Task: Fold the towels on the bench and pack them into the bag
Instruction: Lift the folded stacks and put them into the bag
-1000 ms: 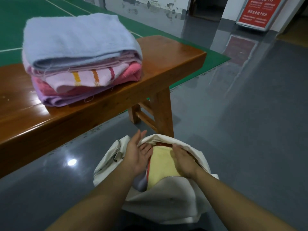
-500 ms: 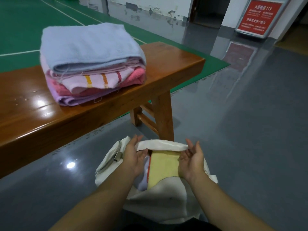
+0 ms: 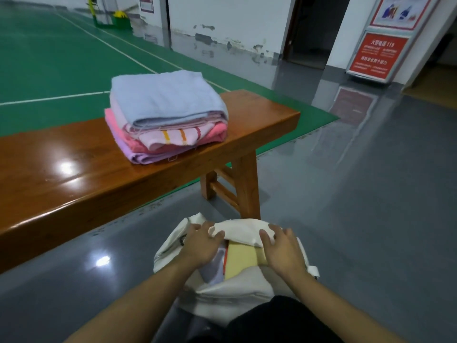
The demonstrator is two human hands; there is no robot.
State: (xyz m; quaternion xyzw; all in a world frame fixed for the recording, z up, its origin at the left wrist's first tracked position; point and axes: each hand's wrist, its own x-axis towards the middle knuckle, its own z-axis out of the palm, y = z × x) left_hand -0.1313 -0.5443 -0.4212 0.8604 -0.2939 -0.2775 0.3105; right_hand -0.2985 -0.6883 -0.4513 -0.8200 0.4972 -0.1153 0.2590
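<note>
Where palms gaped, fingers (image 3: 273,231) on bag (image 3: 237,230).

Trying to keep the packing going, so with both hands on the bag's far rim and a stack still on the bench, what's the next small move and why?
Probably let go of the white bag rim and reach the left hand and right hand up to the folded stack on the bench. The yellow towel already sits inside, and the stack is unpacked.

A red sign (image 3: 378,54) stands against the wall, well beyond and right of the right hand (image 3: 282,251). Its white heading ends in "119"; the smaller lines are too blurred to read.
</note>
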